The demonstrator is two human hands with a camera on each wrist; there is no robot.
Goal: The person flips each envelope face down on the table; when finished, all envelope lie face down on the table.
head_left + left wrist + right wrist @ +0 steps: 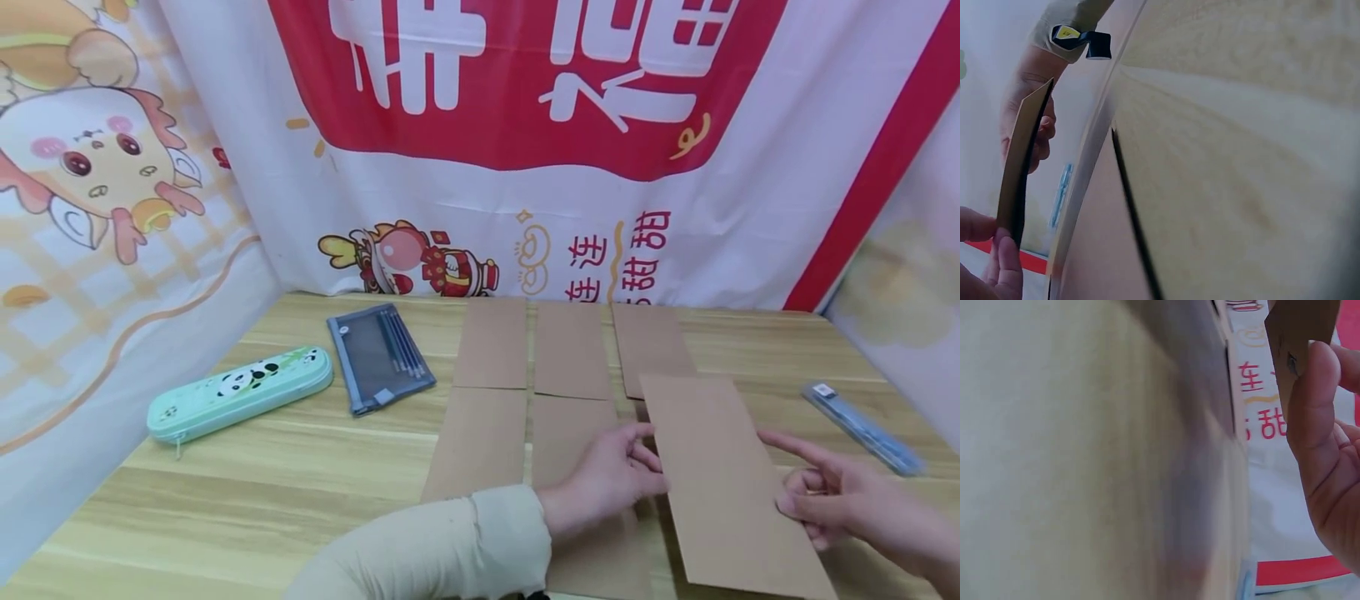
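Observation:
A brown kraft-coloured rectangular sheet (727,483) is held tilted above the near right part of the table. My left hand (611,475) pinches its left edge; in the left wrist view, thumb and fingers of that hand (997,256) meet on the sheet. On the opposite edge my right hand (847,492) grips it, index finger extended along the side. The right wrist view shows the right thumb (1313,387) against the sheet's face. Matching sheets lie flat: three in a far row (491,342) and two nearer (480,446), one partly hidden by the left arm.
A mint panda pencil case (240,392) lies at left, beside a dark mesh zip pouch (367,358) with several pencils. A slim light-blue packet (862,425) lies at right. Printed cloth (420,192) hangs behind the wooden table (195,508) and along its sides.

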